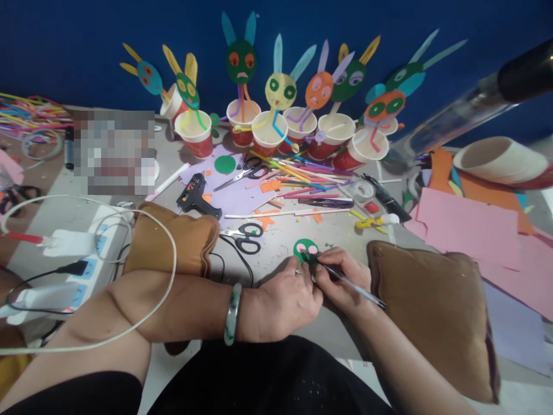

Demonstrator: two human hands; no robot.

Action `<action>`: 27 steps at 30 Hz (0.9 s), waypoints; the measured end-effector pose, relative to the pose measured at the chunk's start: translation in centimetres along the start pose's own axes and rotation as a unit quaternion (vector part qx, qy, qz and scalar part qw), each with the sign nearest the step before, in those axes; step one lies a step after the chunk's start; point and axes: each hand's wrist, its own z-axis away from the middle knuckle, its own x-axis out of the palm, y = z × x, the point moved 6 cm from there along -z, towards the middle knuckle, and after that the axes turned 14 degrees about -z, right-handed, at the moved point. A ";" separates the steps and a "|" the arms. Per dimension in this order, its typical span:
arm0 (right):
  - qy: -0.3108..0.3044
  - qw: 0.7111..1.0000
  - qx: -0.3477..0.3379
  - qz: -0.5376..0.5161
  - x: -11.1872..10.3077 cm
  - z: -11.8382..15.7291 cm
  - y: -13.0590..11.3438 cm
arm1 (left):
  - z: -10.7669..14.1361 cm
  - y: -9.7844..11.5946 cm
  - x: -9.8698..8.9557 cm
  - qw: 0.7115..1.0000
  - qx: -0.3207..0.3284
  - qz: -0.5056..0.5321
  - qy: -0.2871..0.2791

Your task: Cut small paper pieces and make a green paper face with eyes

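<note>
Deep blue wall backs a cluttered grey surface point(285, 236) strewn with craft scraps. Near its front edge lies a green paper face point(305, 249) with pale pink eyes, flat on the surface and touching both hands. The left hand point(283, 294), with a green bangle point(232, 314) at the wrist, pins the face's near edge with its fingertips, grip clenched down on the paper. The right hand point(343, 276) is closed around a thin pen point(349, 282), whose tip meets the green face while its shaft slants back to the right.

Just beyond the face lie black-handled scissors point(246, 237), and further back a black glue gun point(195, 196) on purple paper point(242, 199). A loose bundle of coloured straws point(298, 173) spreads to the right of a second pair of scissors point(242, 172). Brown cushions sit on either side of the forearms, one left point(173, 239), one right point(432, 317). Along the wall stands a row of red paper cups point(268, 135) carrying paper rabbit-eared faces point(280, 89) on straws. Pink paper sheets point(470, 227) lie at the right, a white power strip point(86, 259) with cables at the left.
</note>
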 end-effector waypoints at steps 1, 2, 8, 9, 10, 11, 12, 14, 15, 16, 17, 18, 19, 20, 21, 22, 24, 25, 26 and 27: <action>0.001 1.000 0.000 0.000 0.0 0.0 0.0 | 0.0 0.0 0.0 1.000 -0.002 0.000 0.000; 0.002 1.000 -0.001 -0.001 0.0 0.0 0.0 | 0.0 0.0 0.0 1.000 -0.003 0.001 0.000; 0.003 1.000 -0.001 -0.006 0.0 0.0 0.0 | -0.3 -0.4 -0.4 1.000 0.013 0.014 -0.022; 0.004 1.000 0.000 -0.007 0.0 0.0 -0.1 | -0.3 -0.5 -0.5 1.000 0.010 0.014 -0.018; 0.005 1.000 0.003 -0.008 0.0 0.0 -0.1 | -0.2 -0.6 -0.5 1.000 0.005 0.013 -0.013; 0.005 1.000 0.008 -0.009 0.0 0.1 -0.1 | -0.2 -0.6 -0.6 1.000 0.001 0.012 -0.007; 0.006 1.000 0.015 -0.009 0.0 0.1 -0.2 | -0.1 -0.6 -0.6 1.000 -0.001 0.011 -0.001; 0.004 1.000 0.030 -0.007 0.0 0.2 -0.1 | 0.0 -0.6 -0.5 1.000 0.002 0.012 0.005; 0.002 0.999 0.036 -0.005 0.0 0.3 -0.1 | 0.1 -0.5 -0.5 1.000 0.006 0.012 0.004; 0.000 0.999 0.040 -0.004 0.0 0.3 0.0 | 0.1 -0.5 -0.5 1.000 0.009 0.013 0.004; -0.003 0.999 0.041 -0.004 0.0 0.4 0.0 | 0.1 -0.5 -0.5 1.000 0.011 0.014 0.005; -0.005 0.999 0.041 -0.004 0.0 0.4 0.0 | 0.2 -0.6 -0.5 1.000 0.010 0.015 0.006; -0.007 0.999 0.040 -0.005 0.1 0.5 0.0 | 0.1 -0.6 -0.6 1.000 0.009 0.016 0.008; -0.009 0.999 0.038 -0.006 0.1 0.5 0.0 | 0.1 -0.7 -0.7 1.000 0.008 0.017 0.010; -0.012 0.999 0.035 -0.009 0.1 0.6 -0.1 | 0.1 -0.7 -0.7 1.000 0.007 0.018 0.010; -0.015 0.999 0.032 -0.013 0.2 0.6 -0.1 | 0.1 -0.7 -0.7 1.000 0.008 0.019 0.009; -0.019 0.999 0.023 -0.022 0.3 0.6 -0.2 | 0.0 -0.8 -0.8 1.000 0.008 0.021 0.012; -0.021 0.999 0.019 -0.026 0.3 0.5 -0.2 | 0.0 -0.8 -0.8 1.000 0.007 0.022 0.015; -0.023 0.999 0.016 -0.028 0.4 0.5 -0.2 | 0.0 -0.8 -0.9 1.000 0.006 0.023 0.018; -0.024 0.999 0.015 -0.030 0.5 0.4 -0.2 | 0.0 -0.7 -0.9 0.999 0.005 0.024 0.021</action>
